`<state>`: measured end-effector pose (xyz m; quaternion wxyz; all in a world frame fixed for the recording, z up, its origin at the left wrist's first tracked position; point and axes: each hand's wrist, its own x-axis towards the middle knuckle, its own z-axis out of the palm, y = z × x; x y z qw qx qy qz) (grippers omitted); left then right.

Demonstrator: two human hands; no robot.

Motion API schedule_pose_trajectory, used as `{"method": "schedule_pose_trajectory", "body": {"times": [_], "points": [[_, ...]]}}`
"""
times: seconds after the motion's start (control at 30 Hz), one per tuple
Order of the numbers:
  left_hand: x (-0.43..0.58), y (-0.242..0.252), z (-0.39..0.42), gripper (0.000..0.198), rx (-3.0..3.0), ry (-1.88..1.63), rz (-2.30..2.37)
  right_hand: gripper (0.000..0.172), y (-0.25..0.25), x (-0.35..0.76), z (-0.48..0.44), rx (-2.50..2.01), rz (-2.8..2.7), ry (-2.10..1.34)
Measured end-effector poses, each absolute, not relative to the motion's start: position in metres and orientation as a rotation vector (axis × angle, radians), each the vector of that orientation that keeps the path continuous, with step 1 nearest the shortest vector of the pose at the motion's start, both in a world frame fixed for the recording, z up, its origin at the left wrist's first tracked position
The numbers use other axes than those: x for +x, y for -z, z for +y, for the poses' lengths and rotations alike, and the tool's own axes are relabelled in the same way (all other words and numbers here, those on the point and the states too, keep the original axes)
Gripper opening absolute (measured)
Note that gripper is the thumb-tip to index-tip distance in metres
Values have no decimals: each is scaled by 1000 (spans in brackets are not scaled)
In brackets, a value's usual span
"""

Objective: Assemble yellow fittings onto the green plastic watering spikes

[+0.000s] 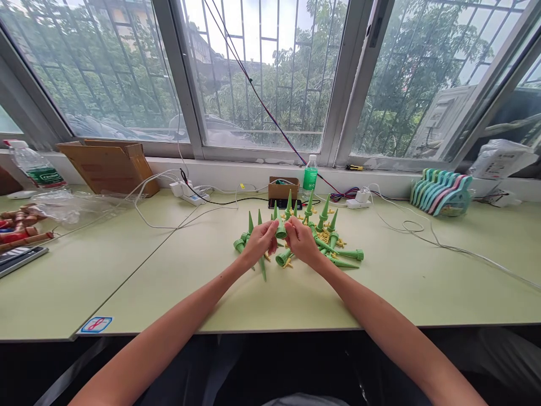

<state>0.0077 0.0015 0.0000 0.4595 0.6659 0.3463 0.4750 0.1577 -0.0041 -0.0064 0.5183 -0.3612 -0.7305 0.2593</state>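
Between my two hands is a green cone-shaped piece (280, 230), its wide end tilted toward me. My left hand (262, 242) has its fingers closed on the piece's left side. On the other side my right hand (299, 239) is closed against the same piece, its fingertips partly hidden. Several green spikes (324, 214) stand upright behind and to the right of my hands. More green spikes (349, 255) lie on their sides around them. Small yellow parts (325, 237) are piled among the spikes, and a few lie near my hands.
Behind the pile are a small brown box (276, 190), a dark phone (275, 204) and a green-labelled bottle (310, 173). White cables (439, 242) cross the table (169, 293). Pastel hangers (443, 194) stand at right; a cardboard box (107, 169) and plastic bag (63, 206) are at left.
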Motion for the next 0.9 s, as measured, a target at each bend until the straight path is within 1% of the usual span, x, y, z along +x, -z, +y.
{"method": "schedule_pose_trajectory", "body": {"times": [0.37,0.73,0.9], "points": [[8,-4,-3,33,1739,-1218,894,34,7,159,-1,-908,-1775,-587],[10,-2,-2,29,1742,-1296,856,40,8,159,1,-956,-1731,-584],[10,0,-1,28,1846,-1321,823,50,4,159,-1,-1001,-1684,-593]]}}
